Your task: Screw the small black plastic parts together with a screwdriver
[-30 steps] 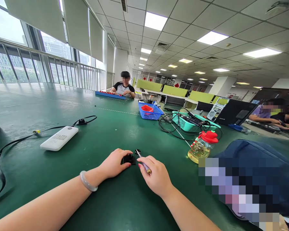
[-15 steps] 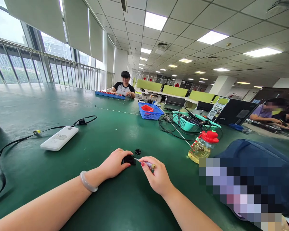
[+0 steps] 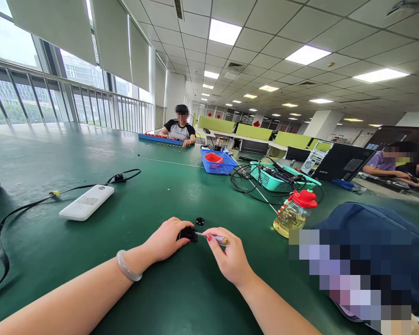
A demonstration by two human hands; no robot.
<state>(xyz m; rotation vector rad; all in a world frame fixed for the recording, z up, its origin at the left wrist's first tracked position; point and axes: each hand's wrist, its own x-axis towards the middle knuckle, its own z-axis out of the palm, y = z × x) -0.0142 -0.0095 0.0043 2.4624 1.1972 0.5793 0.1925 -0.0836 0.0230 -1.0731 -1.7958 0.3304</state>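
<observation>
A small black box-like part (image 3: 190,234) lies on the green table (image 3: 153,298), gripped between the thumb and fingers of my left hand (image 3: 167,239). My right hand (image 3: 228,256) is closed around a screwdriver (image 3: 216,239) with a pale purple handle and a yellowish end. Its thin metal shaft points left, and the tip is at the right side of the black part; whether it touches cannot be made out. Just beyond the part rests a small round black piece (image 3: 200,221) with light spots. My left fingers hide some of the black part.
A white power bank (image 3: 87,203) and a black cable (image 3: 28,204) lie at left. To the right are a red-lidded bottle (image 3: 293,216), a dark blue bag (image 3: 377,237), a teal basket (image 3: 274,183) of cables and a blue basket (image 3: 218,166). Another person (image 3: 181,128) sits across the table.
The screwdriver and my right hand have shifted very slightly right, showing a bit more of the shaft. My left hand keeps its hold on the black part.
</observation>
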